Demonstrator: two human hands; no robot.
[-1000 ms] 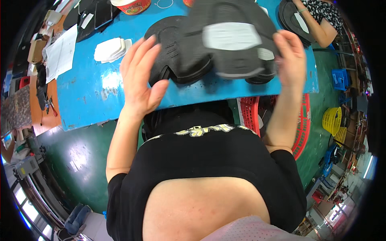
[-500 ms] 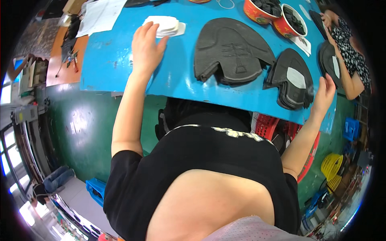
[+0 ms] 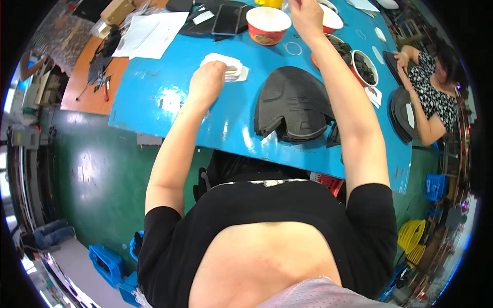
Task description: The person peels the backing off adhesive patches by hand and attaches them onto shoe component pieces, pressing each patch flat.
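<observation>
My left hand [image 3: 207,82] is closed against the near left side of a small stack of white pieces [image 3: 233,66] on the blue table. Its fingertips are hidden, so whether it grips a piece does not show. Far forward at the top edge, my right hand [image 3: 307,21] has its fingers drawn together between a red paper bowl [image 3: 267,37] and another bowl [image 3: 333,21]. What those fingers hold, if anything, is too small to make out. A thick pile of black, shoe-upper-shaped pieces [image 3: 292,100] lies between my arms. My right forearm hides most of the smaller black pile beside it.
Bowls of black bits [image 3: 364,69] stand right of my forearm. Papers [image 3: 156,33] and flat black pieces [image 3: 185,20] lie at the far left. At the right, a co-worker [image 3: 436,97] handles black pieces beside another black stack [image 3: 402,115]. A yellow basket [image 3: 411,236] sits on the floor.
My right hand has moved from the smaller black pile at the right to the far bowls. My left hand has curled from spread fingers to closed at the white stack. The view has shifted.
</observation>
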